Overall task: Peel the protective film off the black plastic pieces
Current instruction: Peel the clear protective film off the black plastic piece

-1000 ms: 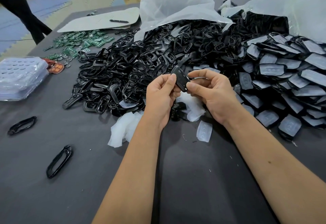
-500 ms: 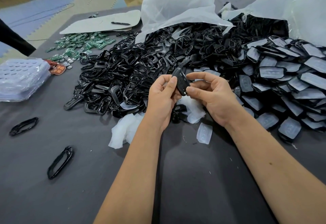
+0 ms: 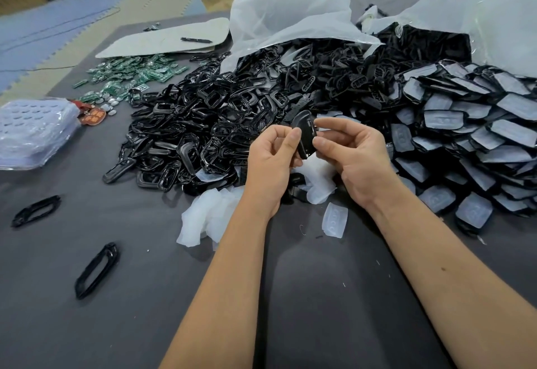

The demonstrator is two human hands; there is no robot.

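We pinched one black piece point(image 3: 303, 136) between both hands, left hand point(image 3: 273, 162) and right hand point(image 3: 356, 159), and judged its glossy surface might slip before any film lifted.

A glossy black plastic piece point(image 3: 304, 133), oval and slightly curved, stands on edge, pinched between the fingers point(image 3: 293, 139) of both hands. Right of the fingers, film-covered black pieces point(image 3: 453, 136) lie heaped; below them, peeled whitish films point(image 3: 209, 217) lie crumpled on the bench point(image 3: 319, 296).
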